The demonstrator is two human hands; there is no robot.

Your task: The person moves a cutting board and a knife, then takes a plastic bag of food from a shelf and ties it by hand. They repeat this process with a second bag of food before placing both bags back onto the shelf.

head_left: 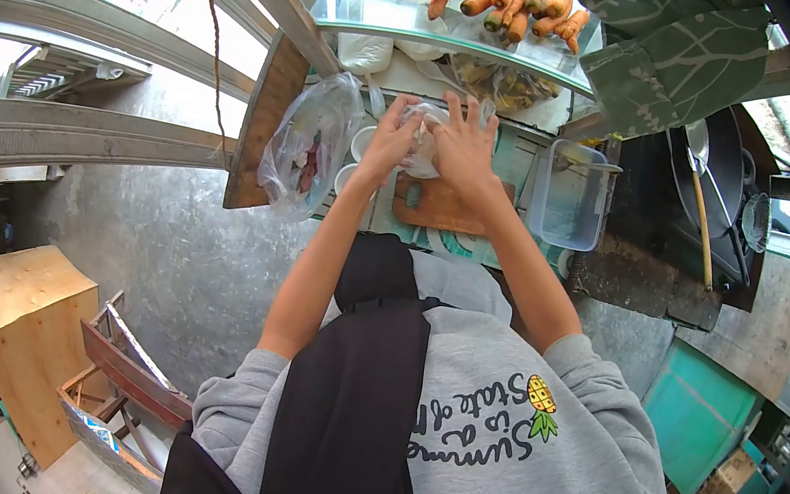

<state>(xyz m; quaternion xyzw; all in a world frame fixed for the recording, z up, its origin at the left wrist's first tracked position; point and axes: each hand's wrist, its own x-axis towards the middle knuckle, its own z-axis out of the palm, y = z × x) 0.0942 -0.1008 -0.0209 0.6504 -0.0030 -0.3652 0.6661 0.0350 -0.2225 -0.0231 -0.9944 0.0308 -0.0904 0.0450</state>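
Note:
Both my hands meet over the counter around a round, see-through plastic container, partly covered by my fingers, so I cannot make out its contents. My left hand curls round its left side, thumb pressing at the top. From the other side my right hand grips it with the thumb, its other fingers reaching forward. Just below lies a brown wooden cutting board. White cups stand beside my left wrist. Further left is a clear plastic bag with some dark reddish bits inside.
Carrots lie on the glass shelf ahead. Under it are a white filled bag and a bag of yellowish-brown food. A clear plastic tub stands right of my hands, then a black wok with a wooden-handled utensil.

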